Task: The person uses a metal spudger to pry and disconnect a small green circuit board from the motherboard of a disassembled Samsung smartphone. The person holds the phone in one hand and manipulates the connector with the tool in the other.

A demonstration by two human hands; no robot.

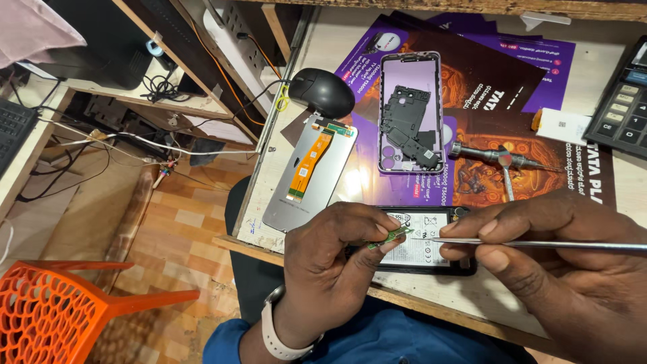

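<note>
Here, the left hand [330, 259] pinches a small green circuit board [389, 236] between thumb and fingertips, while the right hand [552, 256] grips slim metal tweezers [539, 244] pointing at it. Both hover over an opened black phone [421, 243] at the edge of a worn pale wooden workbench [323, 54], strewn with purple leaflets [485, 74]. Left is tiled flooring [182, 229] and an orange plastic chair [60, 303].

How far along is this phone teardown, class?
Done: the screen panel and the frame lie apart on the bench. In hand: the left hand pinches a small green board; the right hand points a metal tool at it. Left: the phone body lies open.
</note>
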